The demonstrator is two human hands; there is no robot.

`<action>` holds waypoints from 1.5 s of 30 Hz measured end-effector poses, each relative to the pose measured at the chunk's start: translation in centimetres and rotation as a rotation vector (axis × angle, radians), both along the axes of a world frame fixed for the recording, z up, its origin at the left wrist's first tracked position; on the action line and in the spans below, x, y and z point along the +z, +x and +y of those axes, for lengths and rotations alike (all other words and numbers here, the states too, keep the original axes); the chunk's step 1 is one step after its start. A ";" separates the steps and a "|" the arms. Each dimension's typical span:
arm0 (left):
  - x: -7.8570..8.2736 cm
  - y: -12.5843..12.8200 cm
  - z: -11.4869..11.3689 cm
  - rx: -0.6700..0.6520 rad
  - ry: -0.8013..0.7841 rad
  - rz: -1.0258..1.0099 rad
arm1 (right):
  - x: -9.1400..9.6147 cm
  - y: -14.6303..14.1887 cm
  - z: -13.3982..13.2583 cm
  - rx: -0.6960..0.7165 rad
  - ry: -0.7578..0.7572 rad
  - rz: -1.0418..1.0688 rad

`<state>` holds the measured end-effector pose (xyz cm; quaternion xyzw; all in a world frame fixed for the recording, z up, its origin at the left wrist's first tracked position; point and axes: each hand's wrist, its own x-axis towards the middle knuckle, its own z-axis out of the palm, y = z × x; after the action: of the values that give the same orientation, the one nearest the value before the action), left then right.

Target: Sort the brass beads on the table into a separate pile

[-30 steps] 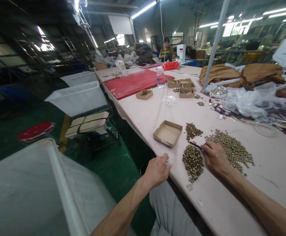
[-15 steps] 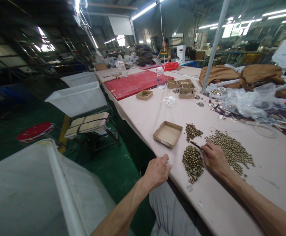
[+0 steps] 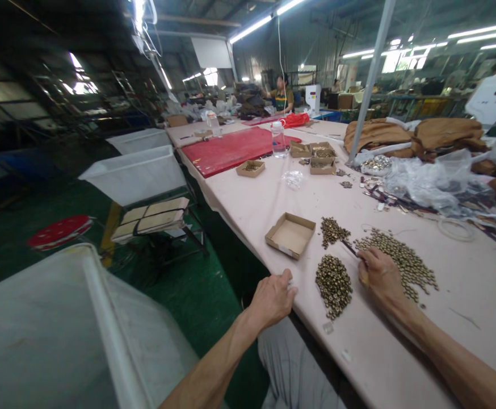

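Note:
My right hand (image 3: 379, 274) grips a thin dark stick (image 3: 350, 248) between thumb and fingers, its tip pointing up and left over the table. Around it lie three groups of small brass-coloured metal studs: a small pile (image 3: 333, 232) by the stick's tip, a dense pile (image 3: 333, 286) to the hand's left, and a spread-out patch (image 3: 401, 260) beyond and right of the hand. My left hand (image 3: 272, 295) is closed at the table's near edge, fingers curled; what they hold, if anything, is hidden. Just past it stands a shallow open cardboard box (image 3: 291, 234).
Across the pink-covered table (image 3: 248, 204) are small boxes of metal parts (image 3: 251, 168), a water bottle (image 3: 278, 140), a red sheet (image 3: 231, 149) and plastic bags (image 3: 435, 177). A metal post (image 3: 370, 85) rises at right. White bins (image 3: 135, 173) stand left; another person (image 3: 282, 95) sits far back.
My right hand has shifted slightly right with the stick, whose tip moved away from the dense pile towards the scattered patch. My left hand has stayed put.

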<state>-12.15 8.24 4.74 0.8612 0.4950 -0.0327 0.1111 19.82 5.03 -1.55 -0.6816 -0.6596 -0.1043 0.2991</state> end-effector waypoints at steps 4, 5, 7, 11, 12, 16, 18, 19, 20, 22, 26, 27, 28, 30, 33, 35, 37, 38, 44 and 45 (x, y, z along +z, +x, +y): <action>-0.2 0.2 0.0 -0.018 0.014 -0.019 | 1.2 1.0 -3.8 0.097 -0.015 0.088; -0.3 0.3 0.1 -0.026 0.015 -0.024 | 1.3 1.0 -5.0 0.114 -0.013 0.115; -0.6 0.4 0.2 -0.026 0.022 -0.025 | 1.1 0.9 -7.6 0.153 -0.026 0.150; -0.8 0.5 0.3 -0.023 0.027 -0.017 | 0.1 0.0 -11.2 0.200 -0.035 0.198; -0.8 0.6 0.2 -0.022 0.031 -0.015 | -0.2 -0.3 -11.5 0.201 -0.041 0.198; -0.6 0.7 0.2 -0.008 0.029 -0.001 | -0.6 -1.4 -11.1 0.196 -0.073 0.171; -0.5 0.7 0.2 -0.006 0.023 0.003 | -0.8 -1.5 -10.3 0.187 -0.075 0.155; -0.5 0.7 0.2 -0.008 0.024 0.003 | -0.9 -1.5 -9.9 0.180 -0.075 0.147; -0.5 0.6 0.2 -0.011 0.026 0.000 | -1.0 -1.5 -9.6 0.170 -0.072 0.140; -0.5 0.6 0.3 -0.016 0.028 -0.004 | -1.2 -1.4 -9.1 0.148 -0.067 0.127; -0.7 0.5 0.5 -0.017 0.032 -0.007 | -1.2 -1.4 -8.8 0.135 -0.041 0.104; -0.8 0.5 0.5 -0.016 0.034 -0.009 | -1.2 -1.4 -8.8 0.145 -0.033 0.100; -0.9 0.5 0.5 -0.016 0.035 -0.013 | -1.1 -1.4 -8.8 0.158 -0.027 0.098; -1.1 0.5 0.6 -0.014 0.035 -0.017 | -1.1 -1.5 -8.9 0.171 -0.025 0.095; -1.1 0.4 0.5 -0.018 0.040 -0.019 | -1.3 -1.3 -8.7 0.138 -0.027 0.080; -1.0 0.4 0.5 -0.022 0.042 -0.021 | -1.5 -1.1 -8.5 0.111 -0.029 0.065; -0.9 0.4 0.5 -0.026 0.044 -0.018 | -1.6 -1.0 -8.3 0.090 -0.028 0.055; -0.8 0.4 0.5 -0.027 0.047 -0.015 | -1.7 -1.0 -8.3 0.079 -0.026 0.051; -0.9 0.4 0.6 -0.026 0.057 -0.012 | -1.5 -1.3 -8.3 0.083 -0.012 0.012; -0.9 0.4 0.6 -0.027 0.053 -0.013 | -1.5 -1.3 -8.4 0.084 -0.011 0.006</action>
<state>-11.78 8.87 3.86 0.8706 0.4831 -0.0155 0.0912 18.48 -3.33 -3.01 -0.6552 -0.6874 -0.0860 0.3014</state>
